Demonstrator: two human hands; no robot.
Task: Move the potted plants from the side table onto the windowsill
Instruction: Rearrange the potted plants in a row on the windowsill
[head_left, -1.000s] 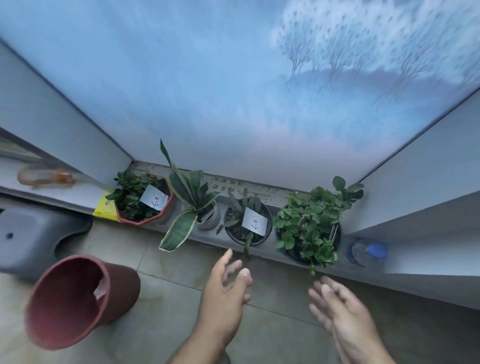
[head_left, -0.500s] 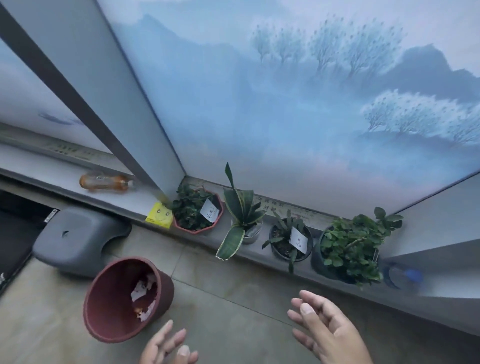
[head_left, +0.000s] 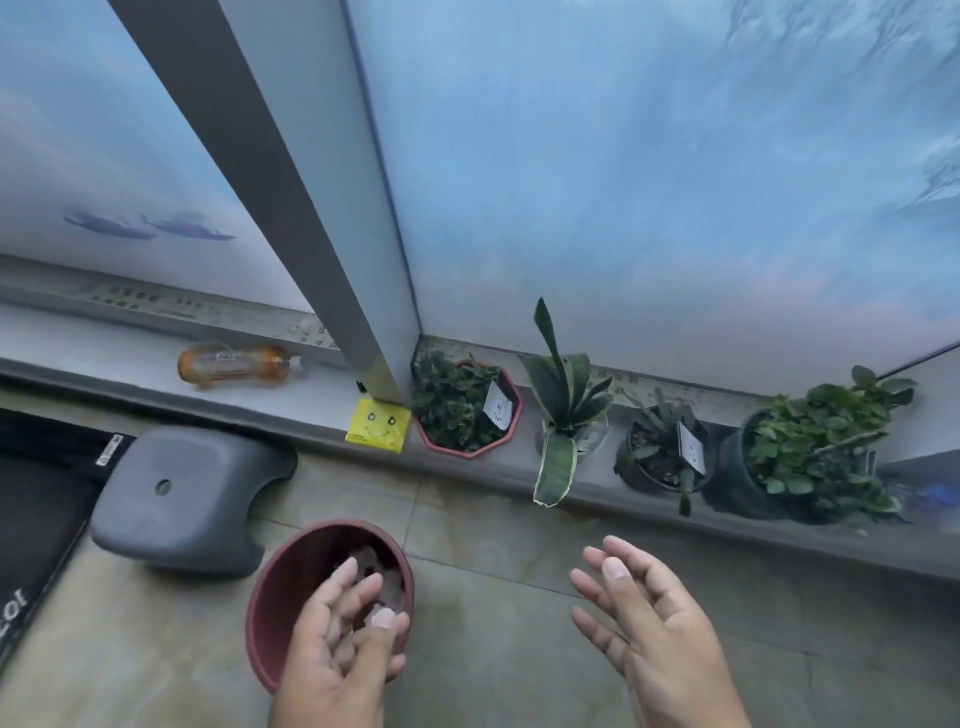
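Four plants: on windowsill (head_left: 597, 512), ahead of both hands, well apart from them
Row, left to right: red octagonal pot (head_left: 467, 410), snake plant (head_left: 563, 400), small dark pot (head_left: 662, 454), bushy dark pot (head_left: 810, 462)
Left hand (head_left: 343, 649): fingers loosely spread, holds nothing, over rim of red bucket (head_left: 280, 587)
Right hand (head_left: 649, 618): fingers spread, palm facing left, holds nothing
Beyond left hand: grey stool (head_left: 182, 501), yellow smiley packet (head_left: 377, 425), orange bottle (head_left: 234, 364) lying on sill
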